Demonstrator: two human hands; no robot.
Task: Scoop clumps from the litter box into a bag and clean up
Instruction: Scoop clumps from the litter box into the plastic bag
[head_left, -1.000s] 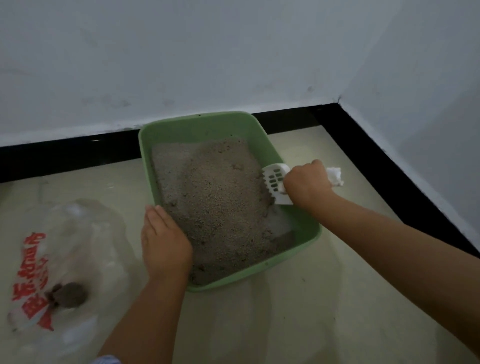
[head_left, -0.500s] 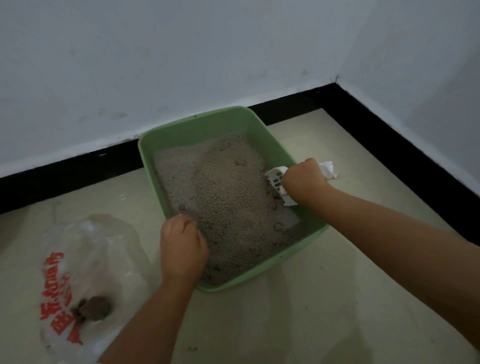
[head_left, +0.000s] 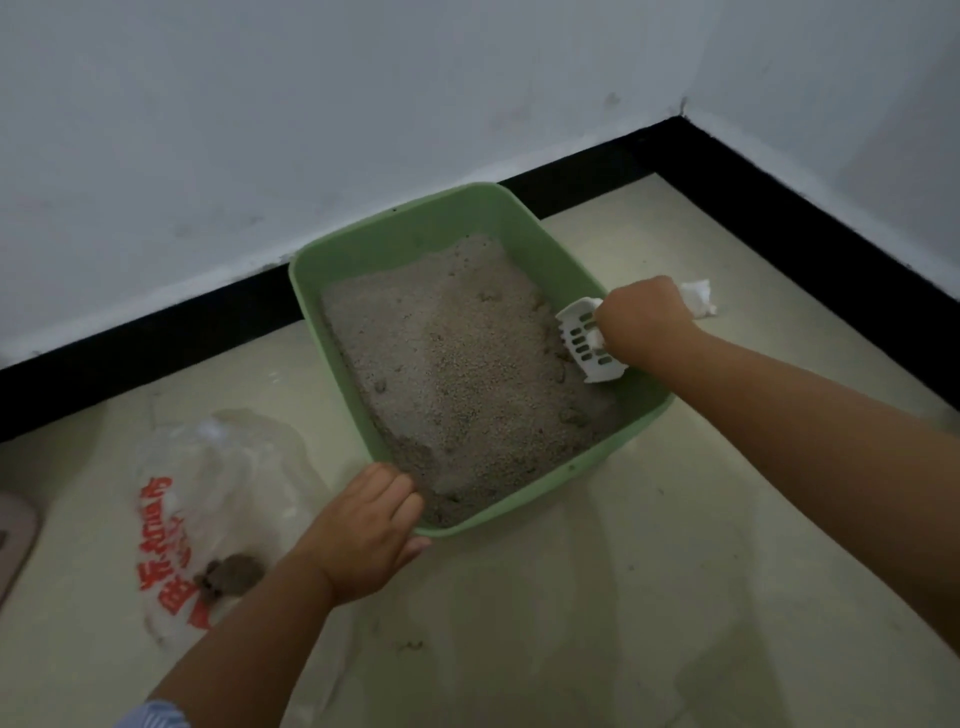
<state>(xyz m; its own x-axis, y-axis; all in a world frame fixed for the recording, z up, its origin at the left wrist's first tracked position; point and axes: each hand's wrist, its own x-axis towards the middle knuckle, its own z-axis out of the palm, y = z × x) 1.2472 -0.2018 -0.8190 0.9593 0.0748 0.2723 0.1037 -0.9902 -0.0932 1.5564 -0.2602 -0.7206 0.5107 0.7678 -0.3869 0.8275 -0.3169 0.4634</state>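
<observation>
A green litter box full of grey litter sits on the floor near the wall. My right hand grips a white slotted scoop with a white tissue wrapped round its handle; the scoop's blade rests in the litter at the box's right side. My left hand grips the box's near left corner, fingers curled over the rim. A clear plastic bag with red print lies on the floor to the left, with a dark clump inside it.
A black skirting board runs along the white walls, which meet in a corner at the upper right. A few litter crumbs lie on the cream floor in front of the box. A beige object shows at the left edge.
My left hand went from lying flat on the box's left rim to gripping its near corner. The box has turned a little. The scoop stays in the litter at the right.
</observation>
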